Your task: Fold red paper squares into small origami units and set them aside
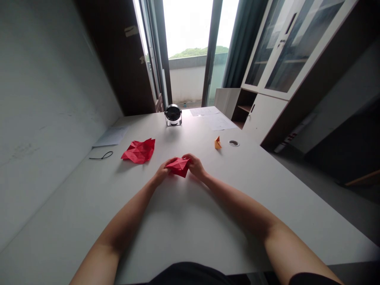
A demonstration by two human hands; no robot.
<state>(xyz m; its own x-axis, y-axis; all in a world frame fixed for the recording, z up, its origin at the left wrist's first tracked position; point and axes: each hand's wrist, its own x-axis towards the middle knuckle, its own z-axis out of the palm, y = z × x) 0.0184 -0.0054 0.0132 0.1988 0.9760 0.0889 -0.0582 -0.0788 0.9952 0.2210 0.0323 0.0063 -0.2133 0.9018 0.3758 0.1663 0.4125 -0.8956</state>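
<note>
A partly folded sheet of red paper (pixel 178 165) is held between my two hands, a little above the middle of the white table. My left hand (pixel 163 171) grips its left corner, and the fingers curl behind the paper. On the right side my right hand (pixel 195 165) pinches the other edge near the top. Crease lines run across the paper's upper face, and one pointed flap hangs toward me. A second red sheet (pixel 139 151), creased and opened out, rests on the table to the left. Off to the right stands a small folded orange paper piece (pixel 217 143).
A round black device on a metal stand (pixel 173 114) is at the table's far side. White papers (pixel 218 118) lie at the back right, another paper (pixel 110 136) at the left by the wall. A black cable tie (pixel 102 156) and a round cable hole (pixel 234 143) also show.
</note>
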